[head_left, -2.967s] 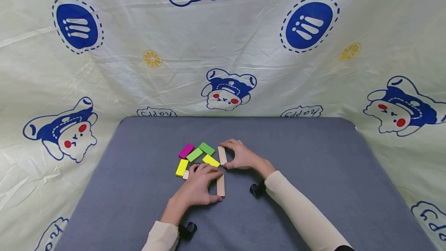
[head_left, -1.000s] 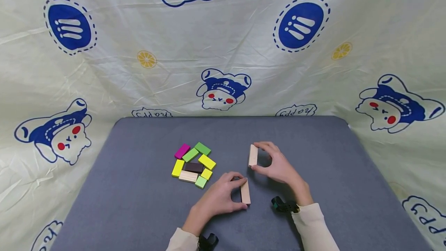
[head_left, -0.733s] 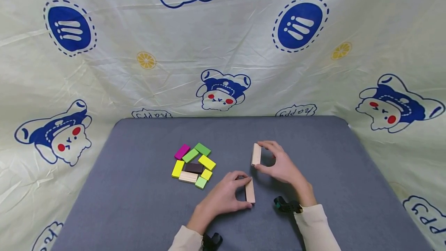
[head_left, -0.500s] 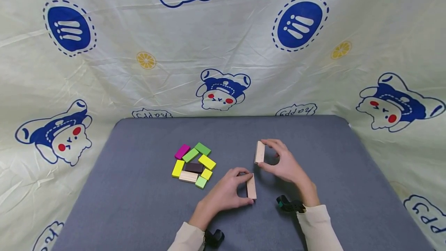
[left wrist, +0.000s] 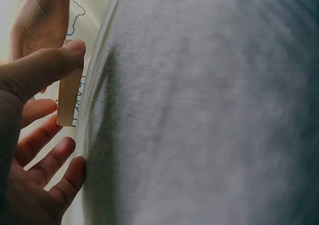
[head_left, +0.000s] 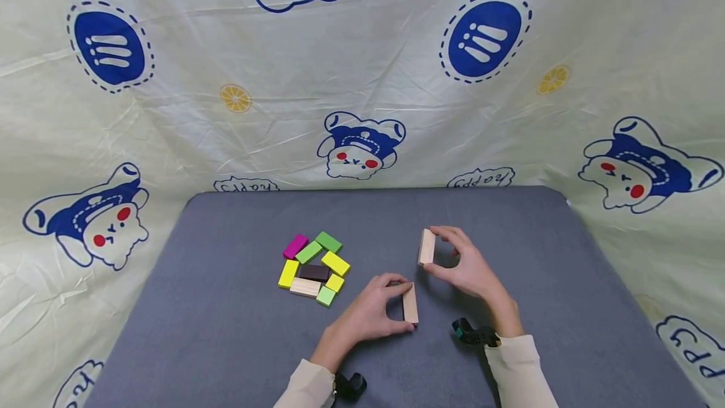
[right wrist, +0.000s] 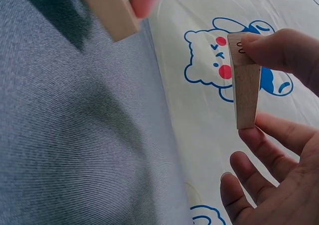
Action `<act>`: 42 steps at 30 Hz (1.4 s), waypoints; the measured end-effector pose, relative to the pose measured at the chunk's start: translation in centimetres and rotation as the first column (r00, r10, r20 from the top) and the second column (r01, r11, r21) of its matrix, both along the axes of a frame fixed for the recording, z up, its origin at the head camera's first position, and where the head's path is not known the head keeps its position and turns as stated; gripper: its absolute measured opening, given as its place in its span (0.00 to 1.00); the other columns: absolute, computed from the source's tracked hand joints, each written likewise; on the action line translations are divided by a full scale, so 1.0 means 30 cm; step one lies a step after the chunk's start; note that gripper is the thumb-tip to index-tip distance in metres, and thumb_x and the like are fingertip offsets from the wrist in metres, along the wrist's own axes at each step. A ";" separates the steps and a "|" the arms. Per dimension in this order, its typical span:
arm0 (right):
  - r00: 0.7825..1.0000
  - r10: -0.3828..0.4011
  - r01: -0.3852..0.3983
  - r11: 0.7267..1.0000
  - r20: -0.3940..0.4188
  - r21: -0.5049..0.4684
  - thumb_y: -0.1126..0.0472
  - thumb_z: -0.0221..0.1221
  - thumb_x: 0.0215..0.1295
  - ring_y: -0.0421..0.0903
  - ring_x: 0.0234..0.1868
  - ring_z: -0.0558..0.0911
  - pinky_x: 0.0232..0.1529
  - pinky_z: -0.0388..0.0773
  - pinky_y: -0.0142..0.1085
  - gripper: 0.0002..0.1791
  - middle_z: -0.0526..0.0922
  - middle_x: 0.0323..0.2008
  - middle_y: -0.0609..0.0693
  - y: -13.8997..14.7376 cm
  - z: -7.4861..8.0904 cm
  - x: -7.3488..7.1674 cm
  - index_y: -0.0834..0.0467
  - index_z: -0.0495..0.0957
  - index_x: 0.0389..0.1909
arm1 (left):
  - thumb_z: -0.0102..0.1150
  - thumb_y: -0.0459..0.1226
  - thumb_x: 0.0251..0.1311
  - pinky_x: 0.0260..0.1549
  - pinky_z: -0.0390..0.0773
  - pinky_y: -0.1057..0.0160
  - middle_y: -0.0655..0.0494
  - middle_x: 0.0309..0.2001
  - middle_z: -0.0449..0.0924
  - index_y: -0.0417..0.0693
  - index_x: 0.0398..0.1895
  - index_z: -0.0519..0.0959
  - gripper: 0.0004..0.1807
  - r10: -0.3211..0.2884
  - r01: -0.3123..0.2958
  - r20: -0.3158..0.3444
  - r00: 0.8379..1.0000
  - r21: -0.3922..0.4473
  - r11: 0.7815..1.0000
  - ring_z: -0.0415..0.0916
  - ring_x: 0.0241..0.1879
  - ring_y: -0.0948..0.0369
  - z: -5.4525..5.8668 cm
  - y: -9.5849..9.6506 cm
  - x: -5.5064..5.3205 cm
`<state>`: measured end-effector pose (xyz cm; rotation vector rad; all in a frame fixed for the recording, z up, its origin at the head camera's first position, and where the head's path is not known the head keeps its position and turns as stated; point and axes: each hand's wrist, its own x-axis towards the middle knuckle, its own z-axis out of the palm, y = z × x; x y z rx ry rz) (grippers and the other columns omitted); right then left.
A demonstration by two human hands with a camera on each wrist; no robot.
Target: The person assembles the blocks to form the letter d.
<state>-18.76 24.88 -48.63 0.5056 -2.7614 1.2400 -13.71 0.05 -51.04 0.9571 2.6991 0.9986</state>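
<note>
Fingers of left hand (head_left: 370,308): thumb and fingertips pinch the near block (head_left: 410,304), plain wood, by its two ends; the remaining fingers sit loosely apart in the left-wrist view.
Fingers of right hand (head_left: 470,267): a matching pinch, thumb at one end and fingertips at the other, on the far block (head_left: 427,247), also plain wood; the spare fingers fan apart.
Place of held blocks: right of centre in the lower half of the head view, the far block higher and slightly further right, not touching the near one; both seem raised off the tabletop (head_left: 238,345).
Holding well: probably light, even pressure on both ends, with steady wrists; a lopsided squeeze could twist a block loose.
Block count: eleven, two held and nine lying in a loose huddle left of centre.
Lying colours: one pink block (head_left: 296,246), three green blocks (head_left: 308,252), three yellow blocks (head_left: 288,274), one dark brown block (head_left: 314,272), one pale block (head_left: 306,287).
Shorter pieces: two, one yellow and one green, at the huddle's lower right.
</note>
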 end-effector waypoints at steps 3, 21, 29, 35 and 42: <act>1.000 0.001 -0.001 1.000 -0.007 0.003 0.55 0.72 0.61 0.63 0.64 0.70 0.54 0.72 0.59 0.41 0.68 0.70 0.58 0.000 -0.001 -0.004 0.56 0.68 0.74 | 0.77 0.50 0.55 0.64 0.74 0.60 0.57 0.67 0.72 0.52 0.71 0.75 0.39 0.002 -0.002 0.006 1.000 -0.009 1.000 0.70 0.65 0.57 -0.010 0.001 -0.001; 1.000 0.013 -0.013 1.000 0.019 -0.021 0.54 0.73 0.61 0.62 0.65 0.71 0.55 0.72 0.59 0.41 0.69 0.70 0.57 -0.015 -0.017 -0.014 0.55 0.69 0.74 | 0.77 0.49 0.55 0.62 0.74 0.61 0.56 0.68 0.72 0.52 0.71 0.75 0.39 0.017 -0.010 0.077 0.997 -0.092 0.996 0.69 0.62 0.58 -0.015 0.017 -0.004; 1.000 0.021 -0.021 1.000 0.019 -0.014 0.53 0.73 0.61 0.62 0.64 0.72 0.55 0.73 0.58 0.41 0.69 0.71 0.58 -0.027 -0.018 -0.019 0.56 0.69 0.73 | 0.75 0.50 0.57 0.66 0.73 0.57 0.53 0.68 0.70 0.50 0.70 0.76 0.38 0.072 -0.066 0.134 0.988 -0.046 0.997 0.69 0.66 0.57 -0.008 0.004 0.003; 0.999 0.024 -0.023 1.000 0.028 -0.016 0.53 0.73 0.60 0.61 0.65 0.72 0.56 0.74 0.58 0.41 0.69 0.71 0.57 -0.038 -0.027 -0.021 0.54 0.69 0.73 | 0.75 0.49 0.58 0.65 0.74 0.57 0.54 0.65 0.73 0.50 0.69 0.77 0.35 0.070 -0.065 0.137 0.988 -0.044 0.997 0.71 0.64 0.57 -0.009 -0.002 0.008; 0.999 0.034 -0.034 0.999 0.034 0.000 0.53 0.73 0.60 0.60 0.64 0.73 0.55 0.75 0.55 0.41 0.69 0.71 0.58 -0.045 -0.044 -0.018 0.55 0.69 0.73 | 0.74 0.47 0.59 0.65 0.74 0.56 0.53 0.64 0.75 0.49 0.68 0.78 0.33 0.078 -0.074 0.116 0.990 -0.036 0.997 0.72 0.64 0.57 -0.017 0.000 0.024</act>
